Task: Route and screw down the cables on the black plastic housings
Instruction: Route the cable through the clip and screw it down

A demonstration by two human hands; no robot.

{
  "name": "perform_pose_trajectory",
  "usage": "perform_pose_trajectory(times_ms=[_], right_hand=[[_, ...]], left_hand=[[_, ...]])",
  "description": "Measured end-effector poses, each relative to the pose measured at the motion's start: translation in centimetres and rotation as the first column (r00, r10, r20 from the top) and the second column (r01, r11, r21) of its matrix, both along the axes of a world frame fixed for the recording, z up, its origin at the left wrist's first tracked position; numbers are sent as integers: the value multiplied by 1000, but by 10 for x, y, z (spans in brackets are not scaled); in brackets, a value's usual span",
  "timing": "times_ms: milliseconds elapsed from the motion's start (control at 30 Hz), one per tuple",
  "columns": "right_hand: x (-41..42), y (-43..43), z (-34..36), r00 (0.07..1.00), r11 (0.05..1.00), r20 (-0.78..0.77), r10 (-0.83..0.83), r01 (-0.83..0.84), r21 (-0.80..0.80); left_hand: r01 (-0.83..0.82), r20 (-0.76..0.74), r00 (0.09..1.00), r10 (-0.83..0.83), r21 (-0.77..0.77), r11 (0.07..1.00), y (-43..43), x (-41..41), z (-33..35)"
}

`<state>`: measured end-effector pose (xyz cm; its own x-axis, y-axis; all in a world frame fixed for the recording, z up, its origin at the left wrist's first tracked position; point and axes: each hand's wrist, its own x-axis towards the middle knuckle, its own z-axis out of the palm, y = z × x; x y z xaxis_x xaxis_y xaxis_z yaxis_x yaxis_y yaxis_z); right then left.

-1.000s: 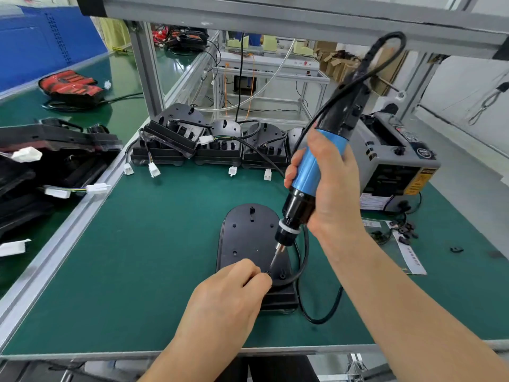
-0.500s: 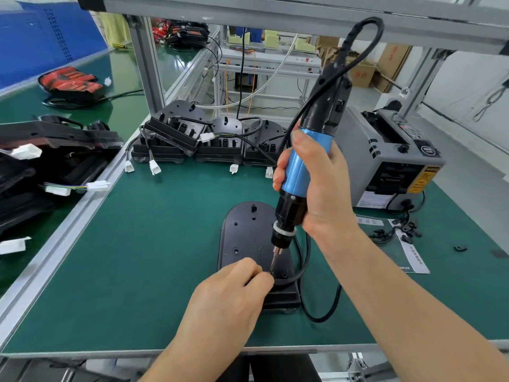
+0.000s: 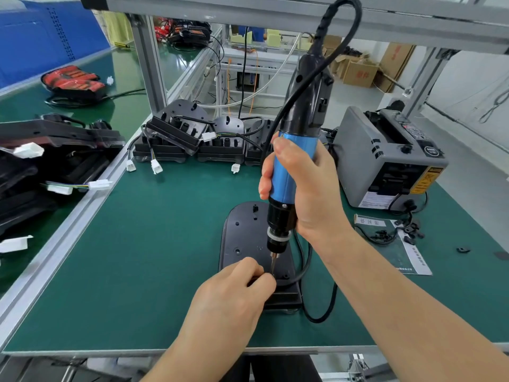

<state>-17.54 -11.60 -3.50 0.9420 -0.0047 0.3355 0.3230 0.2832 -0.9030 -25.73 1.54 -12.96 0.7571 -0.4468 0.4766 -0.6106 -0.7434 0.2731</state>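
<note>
My right hand (image 3: 308,194) is wrapped round the blue grip of the electric screwdriver (image 3: 296,164), which stands nearly upright in the middle of the frame. Its bit (image 3: 273,261) points down at the near end of the black plastic housing (image 3: 242,235), and the housing lies flat on the green mat (image 3: 151,257) at lower centre. My left hand (image 3: 234,296) comes in from the bottom edge. Its thumb and forefinger are curled tight, pinching a small dark piece (image 3: 254,280) right at the bit's tip. My own fingers hide whether that is a clamp or the screw's seat. The black cable (image 3: 334,296) leaves from beside that pinch, runs up the housing's right side and loops off onto the mat at lower right. To do this well, I think I should keep the driver square over the hole and press straight down. I should let the tool turn only once I feel the bit seated in the screw head. My pinch ought to hold the cable in its track so it doesn't creep under the screw. My fingertips sit very close to the bit, so I would ease them aside as soon as the thread bites. More housings (image 3: 176,139) with white connectors wait along the back, and a grey tape dispenser (image 3: 385,161) stands at the right.
</note>
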Motion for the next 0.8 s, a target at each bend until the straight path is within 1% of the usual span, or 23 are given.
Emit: perform_pose_trajectory(times_ms=[233,433,533,633,700,800], right_hand=[[-3,0,-1,997,998,39,67,-67,1],[-2,-10,4,1000,1000,6,-1,0,27],[-1,-30,17,997,997,-42,-62,63,35],[-6,-68,27,978,987,-136,-156,160,23],[-12,-100,25,941,967,-223,-253,252,-31],[-22,-145,14,844,903,-322,-429,392,-175]], left_hand=[[-4,-2,1000,4,3,1000,0,-1,0],[2,-3,1000,-2,3,1000,1,0,1],[-3,0,1000,3,9,1000,1,0,1],[-11,4,1000,11,15,1000,0,1,-1],[-10,8,1000,10,20,1000,0,1,-2],[-10,13,1000,10,21,1000,0,2,-2]])
